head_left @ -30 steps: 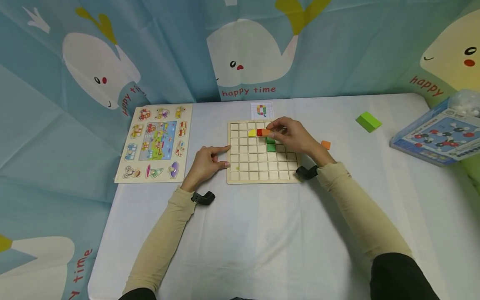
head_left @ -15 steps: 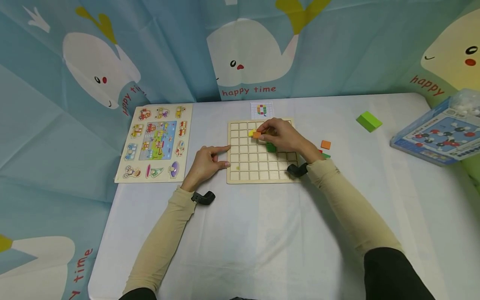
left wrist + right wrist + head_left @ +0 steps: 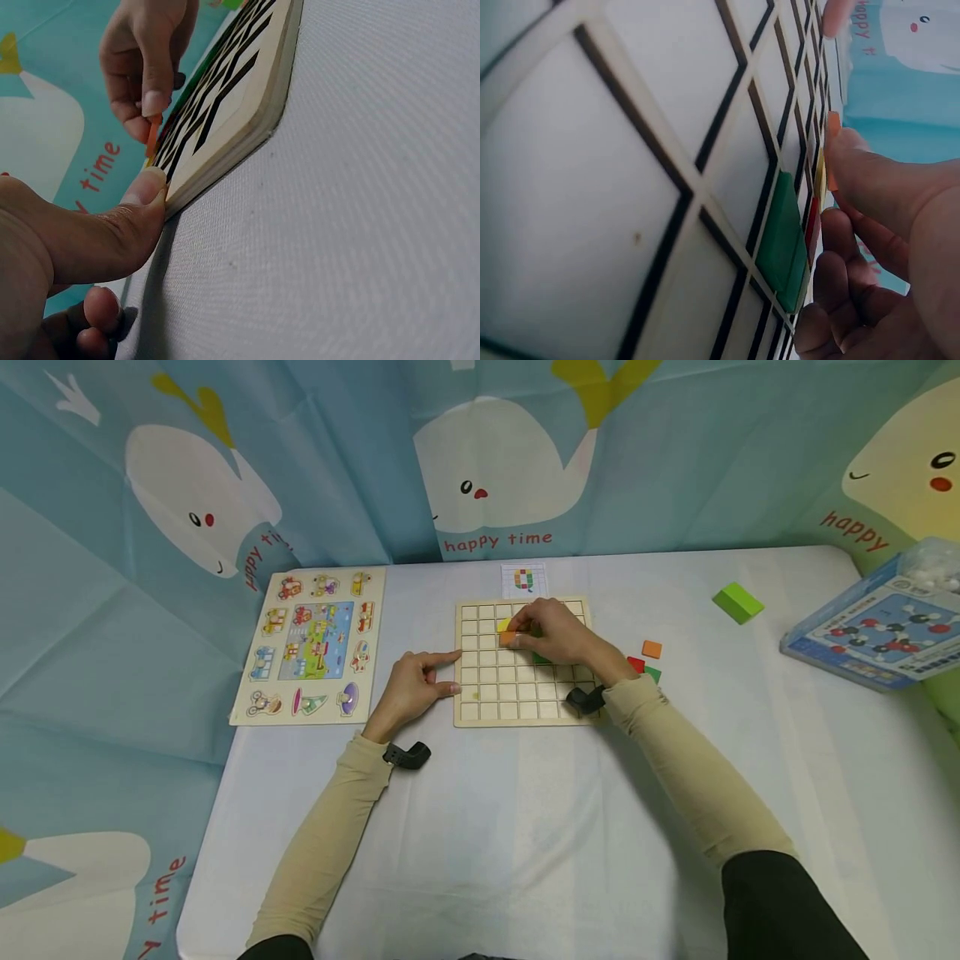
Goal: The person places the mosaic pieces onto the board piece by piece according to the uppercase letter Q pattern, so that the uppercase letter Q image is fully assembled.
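A wooden grid board point(image 3: 468, 723) lies flat on the white table. My right hand point(image 3: 557, 633) is over its upper part, pinching an orange square tile point(image 3: 507, 639) between thumb and finger. This tile is at the near side of a yellow tile point(image 3: 503, 625) set in the grid. Green tiles point(image 3: 781, 247) and a red tile point(image 3: 813, 229) also sit in the grid, partly hidden by the right hand in the head view. My left hand point(image 3: 412, 687) touches the board's left edge with its outstretched index finger and thumb point(image 3: 146, 187).
Behind the board lies a small pattern card point(image 3: 522, 579). Loose orange point(image 3: 652, 649), red point(image 3: 636, 664) and green point(image 3: 652, 674) tiles lie by the right wrist. Farther right are a green block point(image 3: 738, 602) and a blue box point(image 3: 870, 627). A picture puzzle point(image 3: 251, 703) lies at left.
My right hand has carried the orange tile left and slightly nearer, from beside the red tile to just below the yellow one. Loose red and green tiles now show beside the wrist. The left hand stays still.
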The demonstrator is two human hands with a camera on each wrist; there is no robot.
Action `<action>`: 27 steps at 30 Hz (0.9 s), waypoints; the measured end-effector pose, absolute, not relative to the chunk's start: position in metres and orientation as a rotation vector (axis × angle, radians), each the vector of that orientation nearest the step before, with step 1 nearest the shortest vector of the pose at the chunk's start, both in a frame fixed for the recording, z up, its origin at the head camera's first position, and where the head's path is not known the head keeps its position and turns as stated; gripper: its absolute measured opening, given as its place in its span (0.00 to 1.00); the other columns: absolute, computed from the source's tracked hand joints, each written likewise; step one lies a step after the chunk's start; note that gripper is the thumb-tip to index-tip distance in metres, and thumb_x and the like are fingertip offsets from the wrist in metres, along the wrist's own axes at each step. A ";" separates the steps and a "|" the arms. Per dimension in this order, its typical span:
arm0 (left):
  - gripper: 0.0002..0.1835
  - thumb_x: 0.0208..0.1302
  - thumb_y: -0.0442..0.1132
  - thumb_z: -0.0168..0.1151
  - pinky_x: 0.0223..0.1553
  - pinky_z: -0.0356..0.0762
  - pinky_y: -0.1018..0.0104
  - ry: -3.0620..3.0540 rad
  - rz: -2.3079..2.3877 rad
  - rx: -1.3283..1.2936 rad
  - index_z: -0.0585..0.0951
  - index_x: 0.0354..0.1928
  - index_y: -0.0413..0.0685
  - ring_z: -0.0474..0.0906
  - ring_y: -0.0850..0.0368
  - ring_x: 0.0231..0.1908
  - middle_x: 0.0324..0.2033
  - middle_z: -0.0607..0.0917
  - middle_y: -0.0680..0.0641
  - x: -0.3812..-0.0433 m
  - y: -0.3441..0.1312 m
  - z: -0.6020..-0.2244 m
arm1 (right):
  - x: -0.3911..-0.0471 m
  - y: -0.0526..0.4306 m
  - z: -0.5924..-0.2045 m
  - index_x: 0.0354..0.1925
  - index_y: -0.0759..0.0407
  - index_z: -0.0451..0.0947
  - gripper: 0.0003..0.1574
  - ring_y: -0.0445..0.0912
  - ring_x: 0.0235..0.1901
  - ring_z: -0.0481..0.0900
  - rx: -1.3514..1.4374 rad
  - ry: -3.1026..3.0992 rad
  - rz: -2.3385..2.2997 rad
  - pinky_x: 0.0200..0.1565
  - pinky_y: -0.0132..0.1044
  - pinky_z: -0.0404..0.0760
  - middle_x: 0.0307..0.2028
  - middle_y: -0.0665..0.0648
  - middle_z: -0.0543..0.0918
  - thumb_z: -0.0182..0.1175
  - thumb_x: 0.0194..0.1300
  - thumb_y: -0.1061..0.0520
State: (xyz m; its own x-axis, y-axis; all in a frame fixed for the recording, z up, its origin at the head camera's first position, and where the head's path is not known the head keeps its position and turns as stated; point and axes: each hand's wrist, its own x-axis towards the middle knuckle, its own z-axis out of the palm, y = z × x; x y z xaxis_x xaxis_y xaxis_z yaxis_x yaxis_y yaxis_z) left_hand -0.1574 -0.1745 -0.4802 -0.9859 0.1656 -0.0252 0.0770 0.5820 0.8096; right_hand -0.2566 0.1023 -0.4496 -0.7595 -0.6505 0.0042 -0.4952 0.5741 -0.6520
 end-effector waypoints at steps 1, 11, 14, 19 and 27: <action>0.29 0.59 0.36 0.81 0.82 0.50 0.49 2.707 1.377 0.209 0.86 0.65 0.50 0.65 0.53 0.24 0.17 0.69 0.52 -0.158 -0.175 -0.480 | -0.256 0.102 -0.450 0.52 0.68 0.86 0.16 0.56 0.45 0.81 -0.951 2.577 -0.941 0.52 0.49 0.76 0.46 0.64 0.87 0.70 0.72 0.58; 0.30 0.58 0.36 0.81 0.83 0.45 0.43 2.718 1.382 0.225 0.85 0.65 0.48 0.65 0.55 0.24 0.18 0.69 0.52 -0.157 -0.174 -0.479 | -0.252 0.097 -0.448 0.54 0.64 0.86 0.18 0.57 0.48 0.76 -0.942 2.630 -0.840 0.60 0.55 0.70 0.47 0.63 0.86 0.70 0.72 0.55; 0.30 0.58 0.36 0.81 0.82 0.44 0.42 2.717 1.384 0.228 0.85 0.65 0.48 0.65 0.55 0.24 0.18 0.69 0.52 -0.157 -0.174 -0.478 | -0.252 0.097 -0.448 0.53 0.64 0.86 0.17 0.57 0.48 0.76 -0.954 2.641 -0.828 0.60 0.55 0.70 0.46 0.63 0.86 0.70 0.72 0.56; 0.30 0.59 0.36 0.81 0.83 0.45 0.44 2.713 1.389 0.216 0.85 0.65 0.49 0.65 0.55 0.24 0.18 0.69 0.52 -0.157 -0.173 -0.478 | -0.253 0.097 -0.449 0.53 0.64 0.86 0.16 0.57 0.47 0.76 -0.956 2.648 -0.829 0.61 0.55 0.69 0.45 0.63 0.87 0.71 0.71 0.56; 0.30 0.59 0.36 0.81 0.82 0.49 0.47 2.715 1.378 0.217 0.85 0.65 0.48 0.64 0.54 0.24 0.17 0.69 0.52 -0.156 -0.174 -0.478 | -0.252 0.096 -0.450 0.51 0.63 0.88 0.15 0.57 0.47 0.77 -0.917 2.655 -0.835 0.59 0.54 0.70 0.45 0.63 0.85 0.71 0.71 0.55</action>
